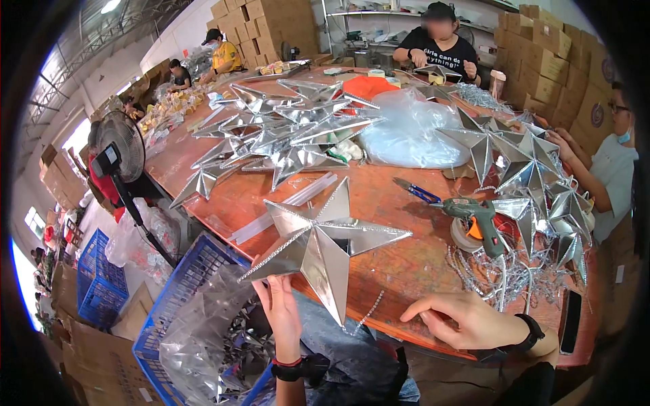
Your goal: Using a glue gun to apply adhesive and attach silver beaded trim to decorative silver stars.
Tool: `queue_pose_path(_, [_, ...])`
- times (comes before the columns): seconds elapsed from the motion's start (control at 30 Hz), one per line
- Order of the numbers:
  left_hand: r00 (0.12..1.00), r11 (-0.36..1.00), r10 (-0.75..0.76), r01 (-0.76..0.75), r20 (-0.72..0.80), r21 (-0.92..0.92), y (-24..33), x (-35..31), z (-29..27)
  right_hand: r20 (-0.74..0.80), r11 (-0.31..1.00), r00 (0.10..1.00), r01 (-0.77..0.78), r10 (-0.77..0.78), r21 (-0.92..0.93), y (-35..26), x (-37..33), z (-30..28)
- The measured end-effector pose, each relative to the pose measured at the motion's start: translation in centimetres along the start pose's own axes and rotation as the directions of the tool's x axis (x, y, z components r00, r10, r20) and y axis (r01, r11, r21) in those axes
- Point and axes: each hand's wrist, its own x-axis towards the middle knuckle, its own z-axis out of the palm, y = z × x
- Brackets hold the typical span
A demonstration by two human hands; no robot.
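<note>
My left hand [279,308] grips a silver five-pointed star [326,250] from below, by its lower left points. The star is faceted and shiny, with strings of small sparkling beads along some ridges and edges. From its bottom point a loose bead chain [369,311] trails up to the right over the table edge. My right hand [467,319] rests at the table's near edge, right of that chain and apart from it. Its index finger reaches out to the left, the others are partly curled, and no object shows in it. Beyond it lies a green and orange glue gun [476,220].
Finished-looking silver stars [284,128] pile at the back, beside a clear plastic bag [413,128]. Pliers [416,191], clear sticks [284,206], tangled bead chains [501,274] and a phone [571,321] lie about. A blue crate [159,325] stands lower left, near a fan [122,152]. Several people work around the table.
</note>
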Motion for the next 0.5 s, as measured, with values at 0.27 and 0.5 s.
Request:
queue_pose_path(0.27, [0.987,0.948,-0.119,0.144,-0.104,0.282,2.4,-3.5,-0.3,-0.201,0.993,0.980,-0.022,-0.001,-0.114,0.1,-0.2,-0.7])
queue_pose_path(0.5, [0.958,0.866,-0.286,0.247,0.026,0.434,3.4,-6.2,0.5,-0.594,0.841,0.798,-0.387,0.100,-0.379,4.6,-0.9,-6.9])
